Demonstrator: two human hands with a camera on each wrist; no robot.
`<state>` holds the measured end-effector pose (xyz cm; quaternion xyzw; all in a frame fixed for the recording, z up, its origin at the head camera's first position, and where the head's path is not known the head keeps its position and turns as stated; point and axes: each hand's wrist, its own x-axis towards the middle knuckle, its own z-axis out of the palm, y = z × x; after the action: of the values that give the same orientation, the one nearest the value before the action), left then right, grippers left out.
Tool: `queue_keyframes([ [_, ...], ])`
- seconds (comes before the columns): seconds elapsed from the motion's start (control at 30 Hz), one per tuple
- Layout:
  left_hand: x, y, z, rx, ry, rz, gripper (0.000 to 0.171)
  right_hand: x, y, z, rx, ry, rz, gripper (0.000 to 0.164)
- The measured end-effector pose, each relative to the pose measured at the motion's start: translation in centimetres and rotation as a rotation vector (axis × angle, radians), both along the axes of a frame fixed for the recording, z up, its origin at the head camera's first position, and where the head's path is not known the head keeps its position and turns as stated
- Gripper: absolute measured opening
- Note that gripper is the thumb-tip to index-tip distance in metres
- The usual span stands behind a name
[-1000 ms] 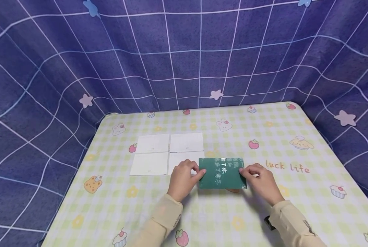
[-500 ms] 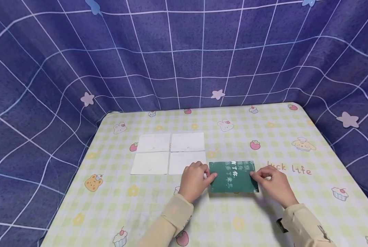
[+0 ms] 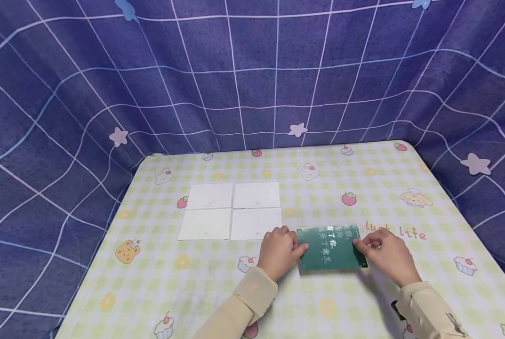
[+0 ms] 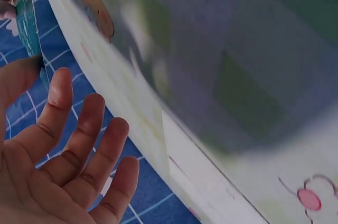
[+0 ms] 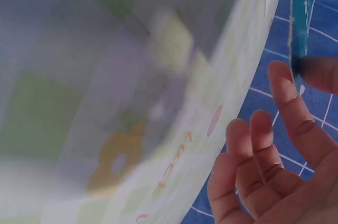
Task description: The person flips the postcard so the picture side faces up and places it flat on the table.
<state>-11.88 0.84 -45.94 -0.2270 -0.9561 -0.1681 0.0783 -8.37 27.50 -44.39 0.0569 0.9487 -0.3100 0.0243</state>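
Note:
A green card (image 3: 332,252) with white handwritten-style characters is held above the table between both hands. My left hand (image 3: 279,253) pinches its left edge between thumb and index finger. At the card's right edge, my right hand (image 3: 388,254) does the same. Both wrist views show the card nearly edge-on: the left hand (image 4: 68,150) and the right hand (image 5: 280,150) each have the other fingers spread loosely away from it. To the left lie several white cards in a two-by-two block, among them a lower right card (image 3: 255,223) and an upper left card (image 3: 210,195).
A pale green checked tablecloth (image 3: 184,292) with printed cartoon figures covers the table. Behind it and at both sides hangs a dark blue curtain (image 3: 252,84) with a white grid and stars.
Both hands have moved right and slightly nearer the body, carrying the green card away from the white cards. The lower right white card shows more fully now. Those white cards stay in place.

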Motion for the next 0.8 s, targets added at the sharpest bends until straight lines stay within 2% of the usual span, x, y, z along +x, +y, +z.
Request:
queue_keyframes([
  [0.17,0.2,0.6,-0.4,-0.028,0.005,-0.005,0.041,0.1,0.5,0.1,0.031,-0.056,0.003,0.036],
  [0.47,0.6,1.5,-0.8,-0.100,-0.019,-0.013,0.044,0.0,1.1,-0.1,0.096,-0.096,0.016,0.035],
  [0.8,1.1,2.8,-1.3,-0.203,-0.043,0.018,0.039,0.5,0.8,0.0,0.118,-0.194,-0.003,0.032],
])
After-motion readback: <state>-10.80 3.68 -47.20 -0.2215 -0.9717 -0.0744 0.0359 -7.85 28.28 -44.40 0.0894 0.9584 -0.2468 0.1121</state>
